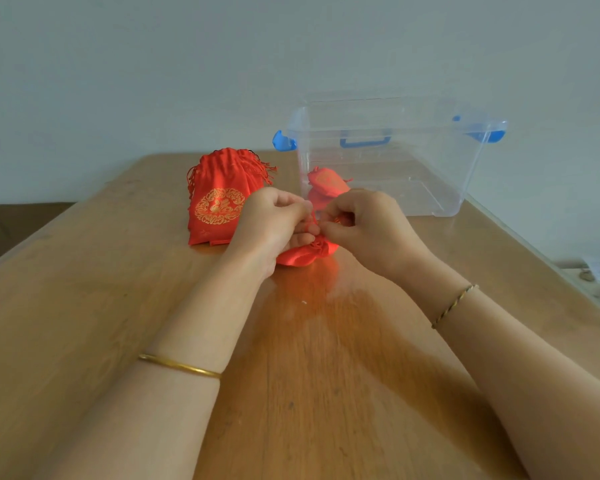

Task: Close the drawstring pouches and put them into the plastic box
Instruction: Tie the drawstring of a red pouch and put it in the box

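1. The curled fingers (303, 230) of the left hand (274, 216) pinched the drawstring (313, 220) of a red pouch (300, 255). The right hand (364, 220) met it from 3 o'clock, its thumb and forefinger pinching at the same cord and its other fingers tucked in. The two sets of fingertips nearly touched.
2. The red pouch lay on the wooden table (84, 306) directly under both hands, near the table's middle. Its puckered neck pointed towards about 2 o'clock and its body trailed towards 8 o'clock, so its long axis ran slantwise. The hands hid much of it, and whether the neck was fully drawn could not be told.
3. At 10 o'clock from it, just beside the left hand, stood a stack of pouches (219, 199). They were upright with tasselled mouths at 12 o'clock and a gold emblem facing the person.
4. At 1 o'clock, behind the right hand, sat the clear plastic box (430, 161), lidless, with blue latches (283, 140) at its ends and a blue handle (364, 142). Closed pouches (328, 183) lay in its near left corner.
5. A gold bangle (179, 367) circled the left forearm, and a braided cord (452, 304) the right wrist.
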### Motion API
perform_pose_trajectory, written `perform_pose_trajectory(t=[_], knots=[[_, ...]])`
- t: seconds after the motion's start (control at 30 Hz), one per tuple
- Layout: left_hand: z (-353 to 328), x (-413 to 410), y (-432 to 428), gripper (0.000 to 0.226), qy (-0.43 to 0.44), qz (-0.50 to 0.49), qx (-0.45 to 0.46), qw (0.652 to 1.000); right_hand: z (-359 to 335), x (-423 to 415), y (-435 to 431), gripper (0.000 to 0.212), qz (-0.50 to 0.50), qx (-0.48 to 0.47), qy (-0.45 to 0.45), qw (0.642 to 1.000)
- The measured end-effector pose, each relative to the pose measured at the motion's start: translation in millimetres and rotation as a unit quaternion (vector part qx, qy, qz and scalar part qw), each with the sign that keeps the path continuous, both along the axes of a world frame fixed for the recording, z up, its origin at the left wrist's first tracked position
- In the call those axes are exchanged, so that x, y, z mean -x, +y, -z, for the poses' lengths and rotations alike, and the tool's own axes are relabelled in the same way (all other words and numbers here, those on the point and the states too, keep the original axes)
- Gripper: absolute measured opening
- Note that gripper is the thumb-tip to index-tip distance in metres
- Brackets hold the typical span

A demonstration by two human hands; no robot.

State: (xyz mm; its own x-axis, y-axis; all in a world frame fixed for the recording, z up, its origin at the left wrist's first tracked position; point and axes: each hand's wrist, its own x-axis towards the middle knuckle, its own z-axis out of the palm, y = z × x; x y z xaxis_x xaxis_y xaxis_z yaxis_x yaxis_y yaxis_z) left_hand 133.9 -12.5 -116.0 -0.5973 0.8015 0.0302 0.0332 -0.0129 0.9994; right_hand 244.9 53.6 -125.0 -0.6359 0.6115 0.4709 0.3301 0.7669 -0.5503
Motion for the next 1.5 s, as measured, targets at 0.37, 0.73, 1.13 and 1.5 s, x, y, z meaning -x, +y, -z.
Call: perform_pose_trajectory(t=[0.37, 0.73, 1.13, 1.5], knots=[[-11.6, -5.4, -1.7, 0.018, -0.158, 0.008, -0.027, 0.987, 9.6, 10.0, 7.7, 0.011, 0.041, 0.19, 0.154, 0.969], [-10.0, -0.6, -5.4, 0.014, 0.222, -0.036, -0.092, 0.97, 6.4, 2.4, 11.0, 0.014, 0.054, 0.21, 0.187, 0.958], [4.1, -9.5, 1.6, 0.007, 0.457, -0.105, -0.029, 0.883, 2.6, -0.6, 9.6, 0.021, -0.042, 0.475, 0.248, 0.843], [2.6, -8.8, 0.5, 0.01, 0.466, -0.071, -0.024, 0.882, 1.7, -6.3, 12.5, 0.025, -0.095, 0.505, 0.198, 0.835]])
